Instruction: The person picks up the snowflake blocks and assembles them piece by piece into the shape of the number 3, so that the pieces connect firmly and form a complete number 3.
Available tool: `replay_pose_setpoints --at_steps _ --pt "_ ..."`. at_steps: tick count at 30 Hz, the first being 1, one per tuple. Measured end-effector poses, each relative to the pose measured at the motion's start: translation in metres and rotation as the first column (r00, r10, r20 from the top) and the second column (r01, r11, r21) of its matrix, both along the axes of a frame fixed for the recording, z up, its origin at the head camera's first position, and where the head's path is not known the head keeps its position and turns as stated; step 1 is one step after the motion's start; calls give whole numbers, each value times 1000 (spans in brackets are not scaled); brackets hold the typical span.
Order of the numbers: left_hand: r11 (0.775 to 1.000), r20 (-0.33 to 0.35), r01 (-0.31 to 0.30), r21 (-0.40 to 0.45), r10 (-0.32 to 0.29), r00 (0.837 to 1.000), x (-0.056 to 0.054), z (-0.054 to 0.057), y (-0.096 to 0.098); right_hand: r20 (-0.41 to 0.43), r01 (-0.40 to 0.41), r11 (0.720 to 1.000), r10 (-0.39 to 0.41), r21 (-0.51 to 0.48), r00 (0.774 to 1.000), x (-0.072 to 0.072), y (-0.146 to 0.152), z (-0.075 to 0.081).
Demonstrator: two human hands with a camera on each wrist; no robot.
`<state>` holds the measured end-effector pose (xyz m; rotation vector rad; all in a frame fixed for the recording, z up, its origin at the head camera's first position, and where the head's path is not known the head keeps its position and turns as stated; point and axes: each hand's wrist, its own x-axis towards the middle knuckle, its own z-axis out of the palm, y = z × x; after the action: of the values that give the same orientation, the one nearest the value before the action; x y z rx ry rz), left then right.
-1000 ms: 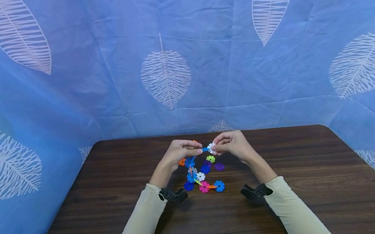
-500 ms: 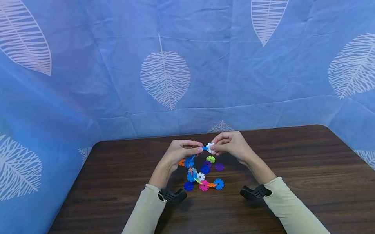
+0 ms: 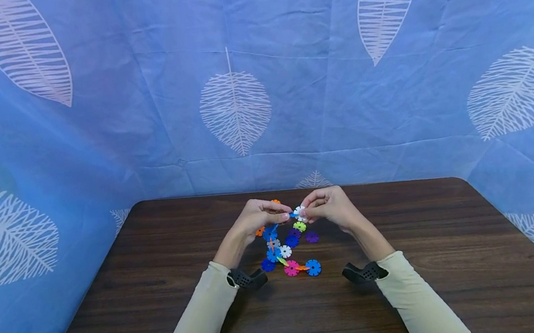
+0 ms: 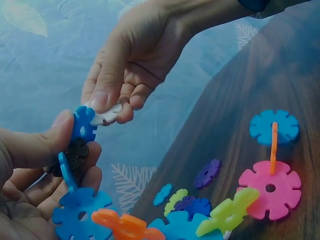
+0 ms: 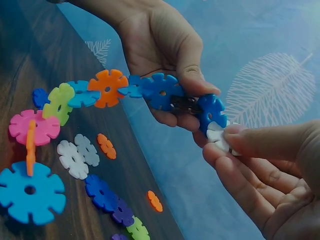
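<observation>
My left hand point(image 3: 260, 215) grips a chain of slotted plastic discs near its upper end, with thumb and fingers around a black disc point(image 4: 76, 156) and the blue disc point(image 5: 212, 114) beside it. From there the chain hangs down through blue, orange and yellow-green pieces to a pink disc point(image 4: 270, 190). A thin orange disc point(image 4: 274, 147) joins the pink one to a light blue disc point(image 5: 32, 192) at the far end. Between thumb and fingers, my right hand point(image 3: 330, 207) pinches a white disc point(image 5: 217, 137), its edge meeting the end blue disc.
Loose discs lie on the dark wooden table point(image 3: 436, 262), among them a purple one point(image 3: 312, 237), a yellow-green one point(image 5: 138, 229), a white one point(image 5: 72, 159) and a small orange one point(image 5: 155, 201). A blue leaf-patterned cloth point(image 3: 309, 99) hangs behind the table.
My hands have come slightly closer together, the white disc shifting a little left. The chain's hanging lower end has swung slightly. Both hands keep their hold.
</observation>
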<state>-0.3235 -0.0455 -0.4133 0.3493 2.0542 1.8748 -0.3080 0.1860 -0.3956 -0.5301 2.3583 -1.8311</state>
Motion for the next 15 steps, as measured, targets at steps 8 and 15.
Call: replay_pose_setpoints --at_steps 8,15 --pt "999 9 16 31 -16 1000 0 2 -1 1 15 1000 -15 -14 1000 2 -3 2" --pt "998 -14 66 1 -66 998 -1 4 -4 57 35 998 -32 -51 998 2 -6 0"
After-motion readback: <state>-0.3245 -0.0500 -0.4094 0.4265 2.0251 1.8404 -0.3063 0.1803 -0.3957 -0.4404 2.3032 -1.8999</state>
